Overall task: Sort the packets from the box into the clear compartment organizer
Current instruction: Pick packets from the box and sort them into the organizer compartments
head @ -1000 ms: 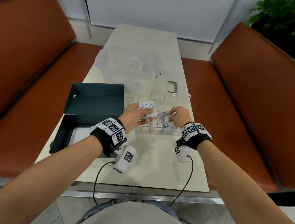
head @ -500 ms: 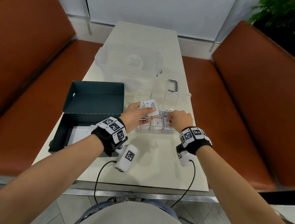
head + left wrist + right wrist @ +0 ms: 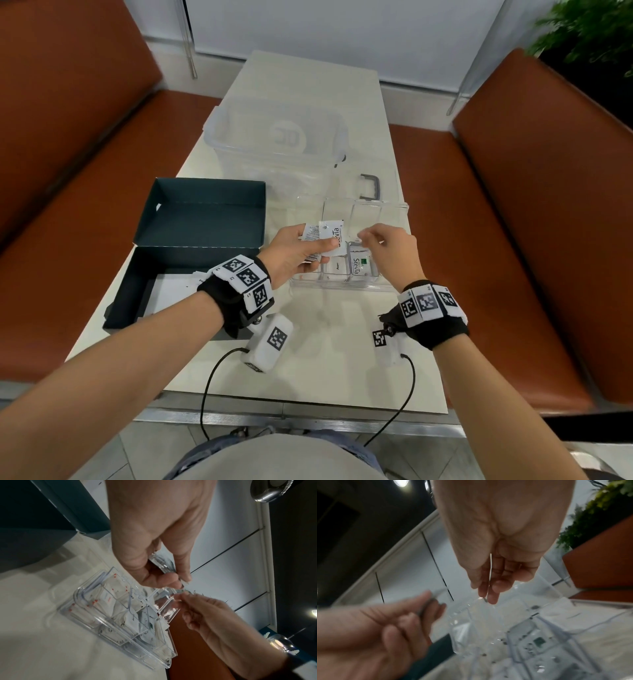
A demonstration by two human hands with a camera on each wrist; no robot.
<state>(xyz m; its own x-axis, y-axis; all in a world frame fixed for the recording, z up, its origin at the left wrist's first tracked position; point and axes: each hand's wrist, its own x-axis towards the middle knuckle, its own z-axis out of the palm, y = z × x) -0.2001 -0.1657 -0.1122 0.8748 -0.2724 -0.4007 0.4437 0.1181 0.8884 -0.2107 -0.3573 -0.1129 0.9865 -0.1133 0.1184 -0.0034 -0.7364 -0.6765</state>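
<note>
My left hand (image 3: 322,248) grips a fan of white packets (image 3: 334,236), one printed "Stevia", above the organizer's left end. The clear compartment organizer (image 3: 342,285) lies on the table with its lid (image 3: 366,216) raised at the back. A Stevia packet (image 3: 359,266) lies in its near right compartment and another white packet (image 3: 337,265) in the middle one. My right hand (image 3: 368,238) hovers over the right compartments, fingers loosely curled and holding nothing, close to the held packets. The left wrist view shows the packets (image 3: 164,563) in my left hand above the organizer (image 3: 120,615). The dark teal box (image 3: 137,281) sits at the left.
The box's lid (image 3: 205,219) stands open behind it, with white paper (image 3: 178,291) on the box floor. A large clear storage bin (image 3: 274,144) stands farther back, and a grey handle (image 3: 371,186) shows behind the organizer. Brown benches flank the table (image 3: 325,359).
My right hand has lifted out of the right compartment, leaving the Stevia packet there, and has moved up toward my left hand's packets. My left hand has barely moved.
</note>
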